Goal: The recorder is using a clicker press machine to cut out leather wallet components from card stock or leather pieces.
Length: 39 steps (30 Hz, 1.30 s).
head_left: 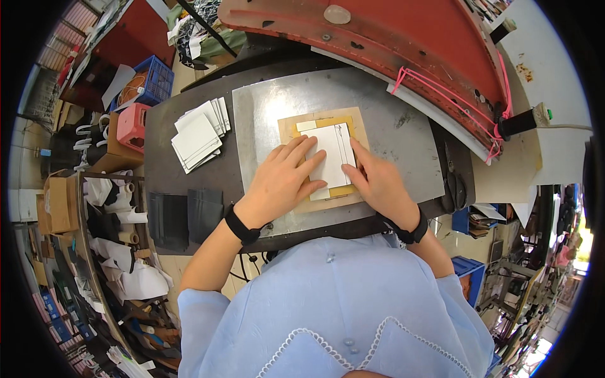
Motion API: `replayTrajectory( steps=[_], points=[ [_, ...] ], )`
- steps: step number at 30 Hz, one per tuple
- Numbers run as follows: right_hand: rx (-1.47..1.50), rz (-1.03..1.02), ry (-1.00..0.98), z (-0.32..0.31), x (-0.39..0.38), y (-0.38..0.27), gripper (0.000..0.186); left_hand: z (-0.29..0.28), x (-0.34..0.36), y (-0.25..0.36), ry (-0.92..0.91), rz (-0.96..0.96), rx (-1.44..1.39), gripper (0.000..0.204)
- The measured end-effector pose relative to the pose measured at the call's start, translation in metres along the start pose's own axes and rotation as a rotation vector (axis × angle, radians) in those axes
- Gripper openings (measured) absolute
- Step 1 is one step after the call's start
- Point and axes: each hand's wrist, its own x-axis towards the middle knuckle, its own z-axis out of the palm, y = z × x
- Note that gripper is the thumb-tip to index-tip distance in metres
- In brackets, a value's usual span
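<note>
Panel [333,143] sits on yellow board [342,191], alignment seemingly unfinished; I see left fingers [313,162] spread over it, right fingers [362,152] slightly parted at its right edge.

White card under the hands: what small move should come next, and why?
Perhaps a light press along the right edge of the white card with the right hand, since its thumb rests near that edge. The left hand is spread over the opposite side, so it could steady the card on the yellow board.
</note>
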Motion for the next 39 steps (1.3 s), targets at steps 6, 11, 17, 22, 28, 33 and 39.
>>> replayTrajectory(
  steps=[6,11,17,22,28,33,39],
  points=[
    [-0.048,-0.017,-0.006,0.0,0.001,-0.002,0.05,0.0,0.0,0.002,-0.01,0.008,0.032,0.054],
    [-0.059,0.024,-0.083,-0.003,0.001,0.002,0.056,0.002,-0.002,-0.001,-0.013,-0.003,-0.007,0.053],
    [0.086,0.048,-0.141,-0.011,0.002,0.002,0.063,0.004,-0.002,-0.003,-0.021,-0.018,-0.022,0.054],
    [0.01,0.015,-0.135,-0.009,0.001,0.003,0.065,0.004,-0.002,-0.001,-0.018,-0.031,-0.016,0.052],
    [-0.006,0.03,-0.149,-0.011,0.001,0.004,0.063,0.004,0.0,0.0,0.008,-0.021,0.011,0.046],
    [0.035,0.073,-0.137,-0.017,0.002,-0.007,0.06,0.006,0.001,0.002,0.014,0.048,0.074,0.042],
    [-0.179,0.041,0.066,-0.014,-0.004,-0.016,0.052,-0.006,0.008,0.008,-0.061,0.064,0.101,0.041]
  ],
)
